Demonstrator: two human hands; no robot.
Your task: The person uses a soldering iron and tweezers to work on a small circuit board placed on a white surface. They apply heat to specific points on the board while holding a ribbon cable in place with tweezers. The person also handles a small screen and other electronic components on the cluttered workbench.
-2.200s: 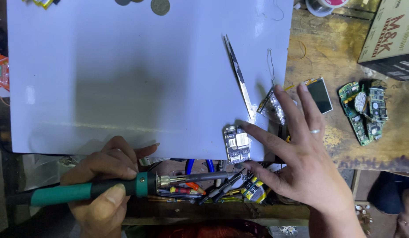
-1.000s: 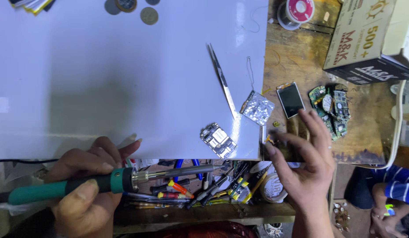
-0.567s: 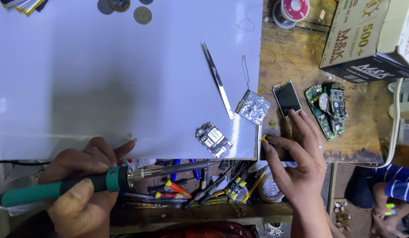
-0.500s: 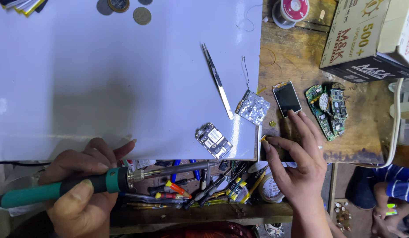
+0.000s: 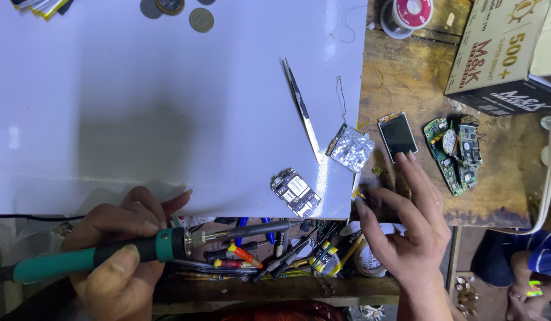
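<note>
The left hand (image 5: pixel 118 249) grips a soldering iron (image 5: pixel 150 246) — green handle, grey barrel pointing right. The right hand (image 5: pixel 409 229) lies spread open and empty, just below a small dark screen (image 5: pixel 398 135).

Soldering iron in one hand, the other spread open at the bench edge.

The left hand (image 5: pixel 118 261) grips a green-handled soldering iron (image 5: pixel 150 246), its tip lying over a tray of loose tools (image 5: pixel 269 255). The right hand (image 5: pixel 406 229) rests open, fingertips (image 5: pixel 411 157) just below a small dark screen (image 5: pixel 398 135). On the white sheet (image 5: pixel 139 107) lie tweezers (image 5: pixel 303 113), a small circuit board (image 5: pixel 296 192) and a silvery shield piece (image 5: pixel 351 148); green boards (image 5: pixel 454 154) sit beside a cardboard box (image 5: pixel 501 53).
</note>
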